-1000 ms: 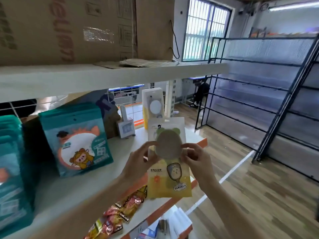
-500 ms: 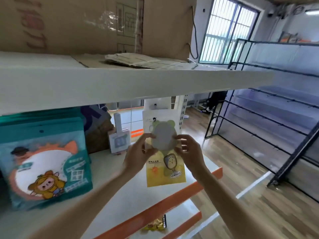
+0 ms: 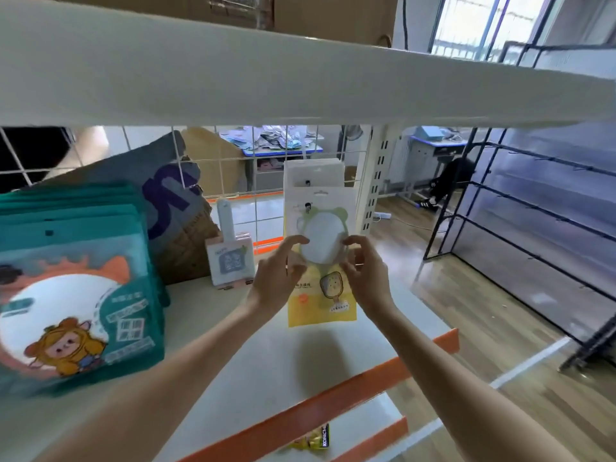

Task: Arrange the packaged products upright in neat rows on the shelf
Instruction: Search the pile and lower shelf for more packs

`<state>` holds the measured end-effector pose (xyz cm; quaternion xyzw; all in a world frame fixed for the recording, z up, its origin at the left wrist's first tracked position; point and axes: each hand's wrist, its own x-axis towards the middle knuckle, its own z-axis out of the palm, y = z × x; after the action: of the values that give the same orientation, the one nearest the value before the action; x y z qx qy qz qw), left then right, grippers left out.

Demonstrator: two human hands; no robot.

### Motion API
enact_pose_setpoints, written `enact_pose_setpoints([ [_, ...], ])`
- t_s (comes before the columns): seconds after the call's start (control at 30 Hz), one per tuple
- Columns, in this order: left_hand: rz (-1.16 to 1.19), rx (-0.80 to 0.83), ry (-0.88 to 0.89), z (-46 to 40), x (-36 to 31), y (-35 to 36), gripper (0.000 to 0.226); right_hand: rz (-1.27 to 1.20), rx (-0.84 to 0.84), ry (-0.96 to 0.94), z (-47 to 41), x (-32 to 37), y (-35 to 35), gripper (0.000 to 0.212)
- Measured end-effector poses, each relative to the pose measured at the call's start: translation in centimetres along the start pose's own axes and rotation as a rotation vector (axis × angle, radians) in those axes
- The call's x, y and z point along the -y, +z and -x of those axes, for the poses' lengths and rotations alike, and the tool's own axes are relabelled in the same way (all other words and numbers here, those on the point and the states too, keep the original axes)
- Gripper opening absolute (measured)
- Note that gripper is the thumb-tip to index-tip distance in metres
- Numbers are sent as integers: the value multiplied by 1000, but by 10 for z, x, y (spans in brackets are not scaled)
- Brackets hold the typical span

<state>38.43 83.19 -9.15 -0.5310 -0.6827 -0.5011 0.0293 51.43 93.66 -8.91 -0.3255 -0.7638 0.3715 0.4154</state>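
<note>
From the head view, the left hand (image 3: 278, 278) and right hand (image 3: 365, 276) each have their grip clamped on a side of one yellow-and-white packet (image 3: 321, 261), held upright over the shelf (image 3: 266, 355). A second identical packet (image 3: 315, 173) stands behind it. One row of teal packets (image 3: 76, 295) stands at left, their number unclear.

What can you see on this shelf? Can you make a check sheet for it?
Surface: white shelf with an orange front edge.
Job's things: yellow and white packet held upright above the shelf; same packets stand behind it; teal packets stand in a row at left.
Clutter: small pink-edged pack; cardboard box.
Hands: left hand and right hand pinch the packet's sides.
Cables: white floor cable.
Surroundings: wire grid back, black racks, wood floor.
</note>
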Motion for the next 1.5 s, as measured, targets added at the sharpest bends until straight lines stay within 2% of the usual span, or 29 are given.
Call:
enact_pose_setpoints([
  [0.23, -158, -43, 39, -27, 10, 23, 50, 102, 0, -94, -47, -19, 2, 30],
  [0.6, -295, -108, 8, -58, 10, 45, 58, 47, 29, -183, -96, -35, 1, 32],
  [0.9, -458, -127, 14, -67, 21, 45, 71, 40, 29, -256, -111, -41, 14, 33],
  [1.2, -605, -96, 123, -65, 38, 54, 91, 100, 38, -270, -111, -60, 14, 29],
  [1.5, -655, -198, 163, -65, 47, 55, 93, 85, 48, -336, -118, -61, 19, 33],
])
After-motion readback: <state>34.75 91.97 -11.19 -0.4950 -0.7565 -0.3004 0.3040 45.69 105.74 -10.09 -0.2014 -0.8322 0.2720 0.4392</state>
